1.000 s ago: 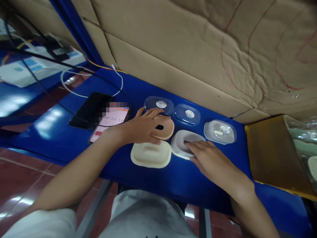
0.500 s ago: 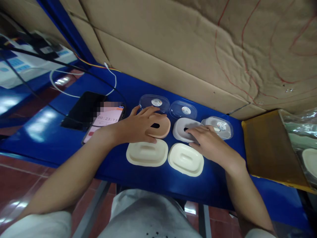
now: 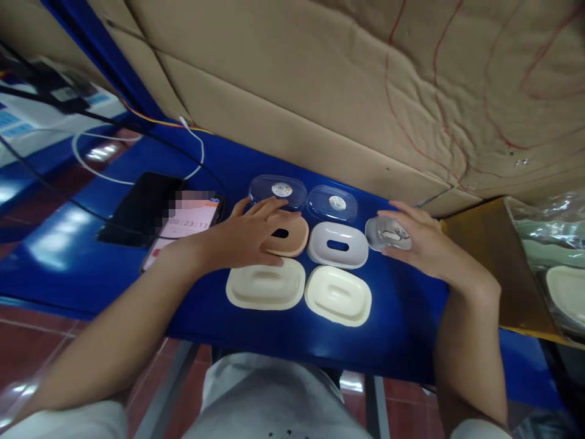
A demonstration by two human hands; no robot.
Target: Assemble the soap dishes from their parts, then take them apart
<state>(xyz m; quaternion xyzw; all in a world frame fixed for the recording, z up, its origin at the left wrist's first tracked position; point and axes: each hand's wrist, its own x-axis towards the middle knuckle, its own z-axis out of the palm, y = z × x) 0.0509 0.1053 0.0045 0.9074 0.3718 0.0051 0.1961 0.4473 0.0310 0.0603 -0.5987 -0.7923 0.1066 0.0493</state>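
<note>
My left hand (image 3: 244, 235) lies with fingers spread over a peach oval piece (image 3: 297, 236) that has a dark slot; the thumb is at its front side. My right hand (image 3: 418, 241) is around a clear plastic oval cover (image 3: 381, 233) with a round label, thumb in front and fingers behind. Between the hands sits a white oval piece with a slot (image 3: 320, 247). Nearer me are two cream oval pieces, a left one (image 3: 242, 292) and a right one (image 3: 336, 310). Behind stand two more clear covers, one on the left (image 3: 260, 188) and one on the right (image 3: 317, 201).
A phone with a running timer (image 3: 194, 219) and a dark flat device (image 3: 137, 207) lie on the blue table (image 3: 274, 332) at left, with cables across them. A cardboard box (image 3: 484, 256) with plastic-wrapped pieces stands at right. A cardboard panel (image 3: 297, 91) rises behind.
My right hand has moved right, from the white slotted piece to the clear cover, and closed around it. My left hand has stayed on the peach piece.
</note>
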